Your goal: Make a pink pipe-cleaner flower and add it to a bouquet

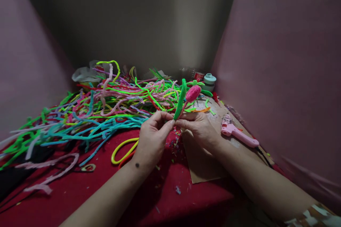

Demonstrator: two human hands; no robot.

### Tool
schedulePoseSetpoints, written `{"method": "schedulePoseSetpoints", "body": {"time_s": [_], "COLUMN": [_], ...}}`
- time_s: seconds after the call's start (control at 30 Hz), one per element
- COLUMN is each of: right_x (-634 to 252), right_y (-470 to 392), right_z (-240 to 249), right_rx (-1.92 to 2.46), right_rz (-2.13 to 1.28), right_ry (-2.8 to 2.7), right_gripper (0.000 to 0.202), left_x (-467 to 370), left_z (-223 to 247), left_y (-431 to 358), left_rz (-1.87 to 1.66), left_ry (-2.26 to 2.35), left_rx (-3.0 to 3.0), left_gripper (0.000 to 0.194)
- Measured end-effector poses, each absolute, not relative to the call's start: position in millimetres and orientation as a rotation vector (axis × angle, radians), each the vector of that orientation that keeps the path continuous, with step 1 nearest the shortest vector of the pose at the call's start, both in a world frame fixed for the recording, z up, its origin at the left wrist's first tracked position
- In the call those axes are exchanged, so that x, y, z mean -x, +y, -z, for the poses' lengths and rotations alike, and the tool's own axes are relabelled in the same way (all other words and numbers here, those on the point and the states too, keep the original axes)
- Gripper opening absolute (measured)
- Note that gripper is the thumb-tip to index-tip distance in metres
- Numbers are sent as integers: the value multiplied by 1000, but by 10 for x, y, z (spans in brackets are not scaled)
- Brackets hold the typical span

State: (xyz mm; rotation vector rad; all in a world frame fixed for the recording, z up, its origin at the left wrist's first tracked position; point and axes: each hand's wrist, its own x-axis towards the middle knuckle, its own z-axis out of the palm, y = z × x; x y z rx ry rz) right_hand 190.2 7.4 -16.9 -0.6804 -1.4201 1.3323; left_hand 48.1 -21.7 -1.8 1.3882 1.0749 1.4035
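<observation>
Both hands meet at the centre, over the near edge of the pipe cleaner heap. My left hand [156,133] pinches the lower end of a long green pipe cleaner leaf [181,99], which stands upright. My right hand [198,127] is closed on the thin stem of a pipe cleaner flower [193,93], whose pink bud leans to the right beside the leaf. Leaf and stem come together at the fingertips. The exact join between them is hidden by thumbs and fingers.
A large tangle of coloured pipe cleaners [125,103] spreads across the back and left of the red cloth [80,198]. To the right, a pink glue gun [239,135] lies on a board. Brown cardboard [202,165] sits under my right forearm. A pale-lidded jar [209,79] stands behind.
</observation>
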Motion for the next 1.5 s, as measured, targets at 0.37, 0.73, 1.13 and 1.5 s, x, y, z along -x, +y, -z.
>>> {"method": "schedulePoseSetpoints", "body": {"time_s": [0.37, 0.73, 1.13, 1.5], "right_x": [-1907, -1895, -1910, -1907], "right_y": [53, 37, 87, 44], "right_z": [149, 128, 165, 147], "right_rx": [783, 741, 658, 522], "right_rz": [-1239, -1275, -1291, -1338], "right_ry": [-1414, -1469, -1398, -1443], "right_gripper": [12, 13, 15, 19], "left_x": [-481, -400, -425, -242], "left_z": [144, 98, -63, -80], "left_y": [-197, -176, -232, -70], "left_rz": [-1533, -1513, -1245, -766], "left_ry": [1237, 1274, 970, 629], "left_rx": [-2203, -2122, -1120, -855], "left_gripper": [9, 8, 11, 10]}}
